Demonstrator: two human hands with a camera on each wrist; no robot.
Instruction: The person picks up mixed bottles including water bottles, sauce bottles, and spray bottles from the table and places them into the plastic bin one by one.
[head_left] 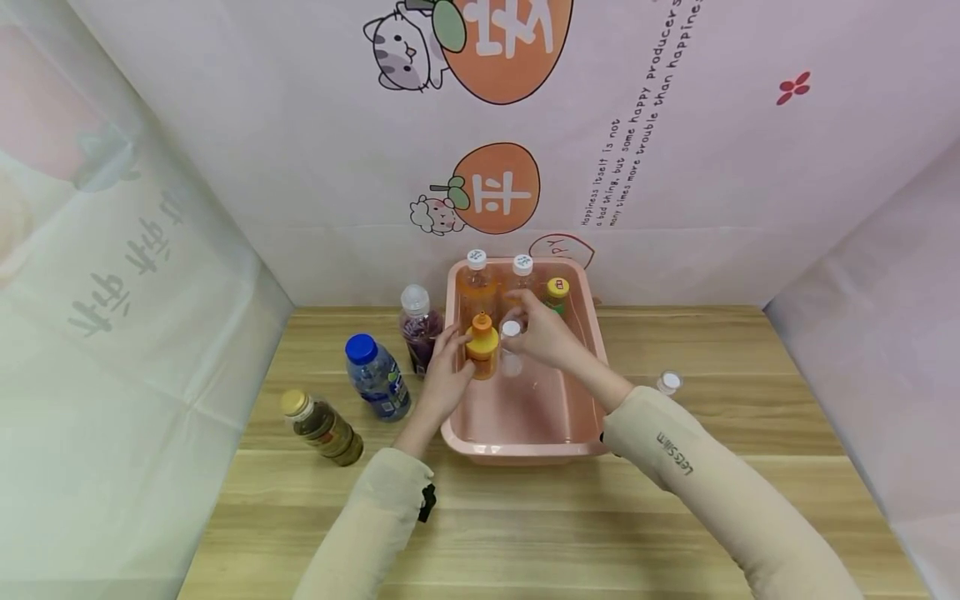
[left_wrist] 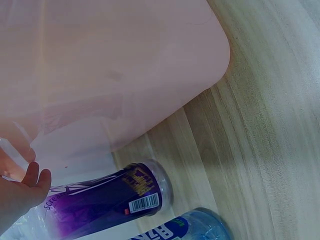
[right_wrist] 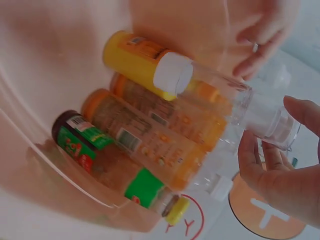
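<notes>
My right hand [head_left: 546,335] pinches a small clear bottle [right_wrist: 217,92] by its top end, thumb on one side and fingers on the other. This bottle has a white lid and a white base, and it is held inside the pink basin [head_left: 525,450]. Beside it stands a yellow bottle with an orange nozzle cap [head_left: 482,337]. My left hand [head_left: 447,379] reaches over the basin's left rim, its loosely bent fingers close beside that yellow bottle. Behind are two orange drink bottles [right_wrist: 145,135] with white caps and a green-labelled bottle with a yellow cap [head_left: 557,290].
On the wooden table, left of the basin, stand a purple-labelled bottle [head_left: 420,329], a blue-capped bottle [head_left: 378,379] and a brown bottle with a yellowish cap [head_left: 324,429]. A small clear container with a white lid [head_left: 670,382] stands to the right. Printed cloth walls [head_left: 675,258] enclose the table.
</notes>
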